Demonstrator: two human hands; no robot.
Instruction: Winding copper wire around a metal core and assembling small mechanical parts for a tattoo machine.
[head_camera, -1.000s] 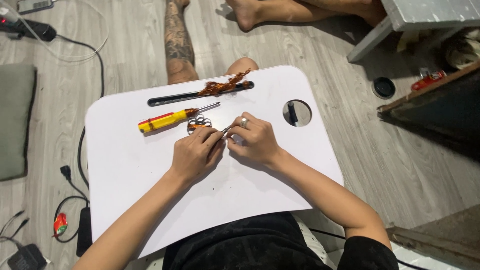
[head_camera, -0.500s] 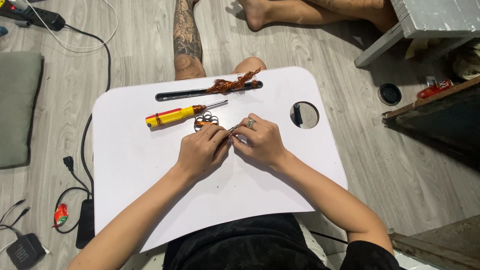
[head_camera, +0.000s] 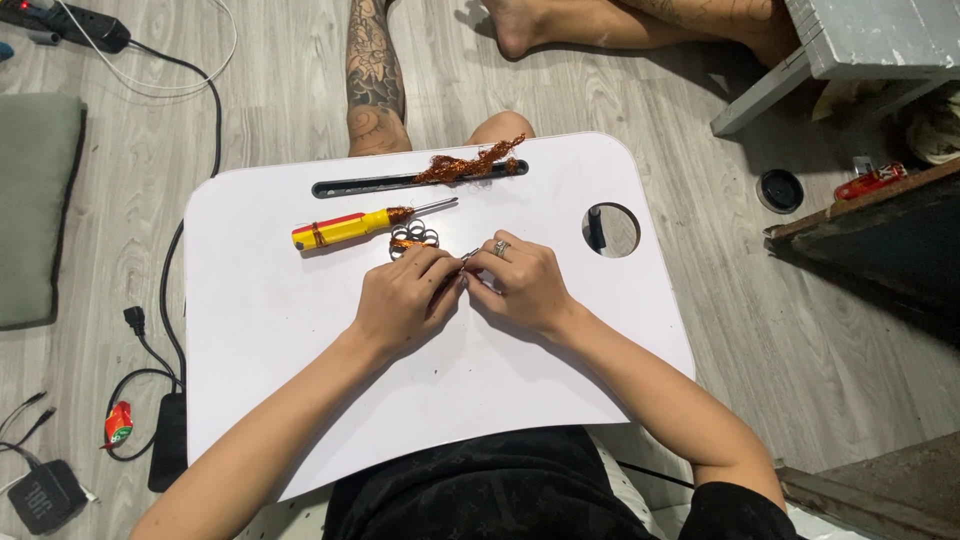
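A small copper-wound coil with silvery rings (head_camera: 414, 240) lies at the white lap tray's (head_camera: 280, 330) centre; left hand (head_camera: 405, 300) and right hand (head_camera: 522, 285) meet just at its 5 o'clock, fingertips pinched together on something small, likely fine wire; yellow-handled screwdriver (head_camera: 350, 227) at 9 o'clock; loose copper tangle (head_camera: 465, 165) at 12; the work looks like unpicking, calling for a steady, gentle pull

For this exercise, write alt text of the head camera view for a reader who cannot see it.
Seen from above, a person's left hand and right hand meet over a white lap tray, pinching a small metal piece between them. Beyond lie a yellow screwdriver, small copper-wound rings and tangled copper wire in the tray's slot.
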